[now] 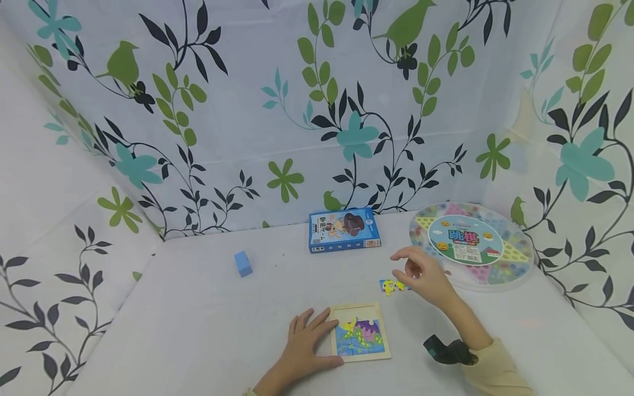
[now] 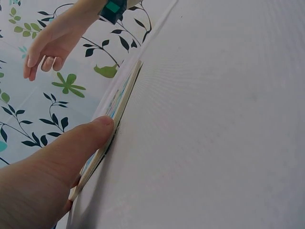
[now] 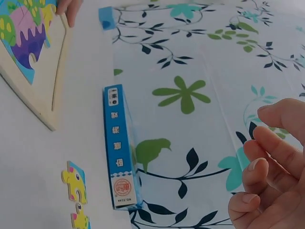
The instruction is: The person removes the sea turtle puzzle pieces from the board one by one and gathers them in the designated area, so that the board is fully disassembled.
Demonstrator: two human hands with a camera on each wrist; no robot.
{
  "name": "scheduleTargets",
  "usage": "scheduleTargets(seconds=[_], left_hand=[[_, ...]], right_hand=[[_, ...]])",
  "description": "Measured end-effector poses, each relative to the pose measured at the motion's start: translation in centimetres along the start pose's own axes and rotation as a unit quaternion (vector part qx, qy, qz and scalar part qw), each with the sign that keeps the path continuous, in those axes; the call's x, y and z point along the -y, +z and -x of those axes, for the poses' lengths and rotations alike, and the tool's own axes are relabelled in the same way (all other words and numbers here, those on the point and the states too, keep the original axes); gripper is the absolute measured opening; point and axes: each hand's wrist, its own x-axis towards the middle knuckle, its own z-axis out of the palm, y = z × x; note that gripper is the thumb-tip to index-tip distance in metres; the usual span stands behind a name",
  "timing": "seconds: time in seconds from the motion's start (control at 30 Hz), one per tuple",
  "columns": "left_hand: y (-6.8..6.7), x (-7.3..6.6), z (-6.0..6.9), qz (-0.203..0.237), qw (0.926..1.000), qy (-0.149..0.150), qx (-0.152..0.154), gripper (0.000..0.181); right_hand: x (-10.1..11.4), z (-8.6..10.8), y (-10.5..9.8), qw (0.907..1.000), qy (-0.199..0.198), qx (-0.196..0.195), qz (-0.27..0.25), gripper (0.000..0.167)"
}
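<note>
A wooden-framed jigsaw puzzle point(image 1: 360, 360) lies on the white table, its lower part filled with pieces and bare wood showing along the top. My left hand point(image 1: 309, 344) rests at its left side, fingers spread, with the index finger and thumb touching the frame. In the left wrist view the thumb point(image 2: 90, 136) lies against the frame's edge. Over the table, my right hand point(image 1: 426, 278) hangs with loosely bent fingers and nothing between them. Loose yellow-and-blue puzzle pieces point(image 1: 388, 287) lie beneath it, partly hidden in the head view; two show in the right wrist view.
Behind the puzzle lies a blue game box point(image 1: 342, 231). A round Chinese checkers set point(image 1: 520, 275) sits at the back right, close to the right hand. A small blue block point(image 1: 243, 264) stands at the left. Patterned cloth point(image 1: 233, 110) hangs behind the table.
</note>
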Motion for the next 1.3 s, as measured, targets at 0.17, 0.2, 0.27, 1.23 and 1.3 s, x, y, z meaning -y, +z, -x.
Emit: scheduleTargets(seconds=[0.17,0.2,0.27,1.23,1.3], left_hand=[[0.0,-0.1,0.0,-0.002,1.0000,-0.003,0.005,0.073],[0.0,-0.1,0.0,-0.002,1.0000,-0.003,0.005,0.073],[0.0,0.0,0.0,-0.003,1.0000,-0.001,0.002,0.073],[0.1,0.3,0.0,0.000,0.9995,0.016,-0.026,0.080],[0.1,0.3,-0.1,0.004,0.9995,0.018,-0.026,0.080]], right_hand=[[2.2,-0.1,0.7,0.9997,-0.001,0.018,-0.018,0.026],[2.3,0.0,1.0,0.9996,0.002,0.022,-0.020,0.026],[2.5,0.0,1.6,0.9993,-0.002,0.029,-0.025,0.026],[0.1,3.6,10.0,0.9646,0.047,0.252,-0.062,0.025],[-0.1,3.7,10.0,0.9633,0.051,0.256,-0.061,0.025]])
